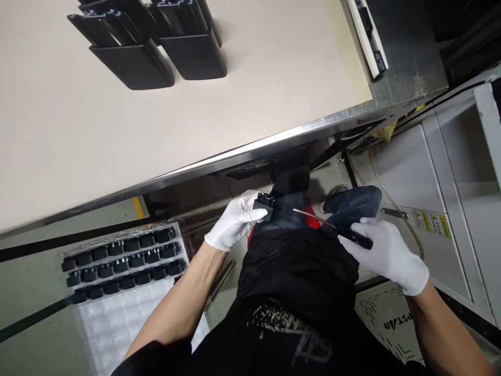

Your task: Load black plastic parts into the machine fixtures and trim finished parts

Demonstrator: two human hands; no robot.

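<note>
My left hand (239, 219), in a white glove, pinches a small black plastic part (263, 207) with several rounded pegs standing up on it. In my gloved right hand (385, 253) is a screwdriver-like tool (354, 237) with a black handle; its thin coppery shaft (313, 215) points left toward the part. The tip stays a short way off and does not touch it. Both hands are held in front of my body, below the table edge. Fingers partly cover the part's lower side.
A pale table (235, 109) with a metal edge spans the upper left. Black holders (133, 65) filled with dark pieces stand on it. A clear tray (125, 271) carrying rows of black parts lies lower left. Grey cabinets (422, 172) and a hose (373, 167) are at right.
</note>
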